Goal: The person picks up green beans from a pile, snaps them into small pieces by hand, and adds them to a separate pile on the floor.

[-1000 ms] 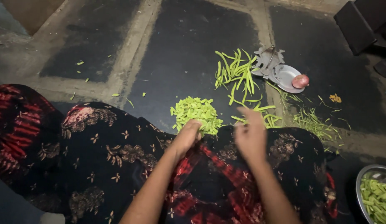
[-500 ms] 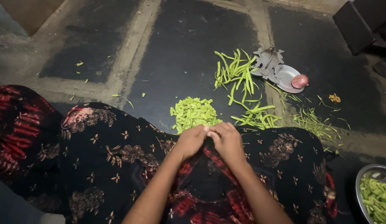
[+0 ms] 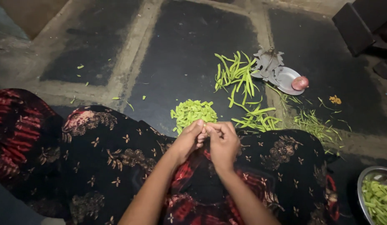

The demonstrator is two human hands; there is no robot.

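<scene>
Both hands met over the lap. The left hand [image 3: 189, 139] and right hand [image 3: 221, 141] pinched one small green bean piece [image 3: 204, 125] between their fingertips, just beside the pile of cut pieces [image 3: 192, 112]. A steel bowl [image 3: 361, 183] held cut beans [image 3: 378, 200]. A metal plate [image 3: 285, 77] carried an onion [image 3: 300, 83].

A single head-worn camera looks steeply down from the seated person's own eye height, close over the lap and both hands, facing forward across the dark stone floor [image 3: 181, 54]. Its frame reaches a steel bowl [image 3: 362, 185] at lower right.
</scene>
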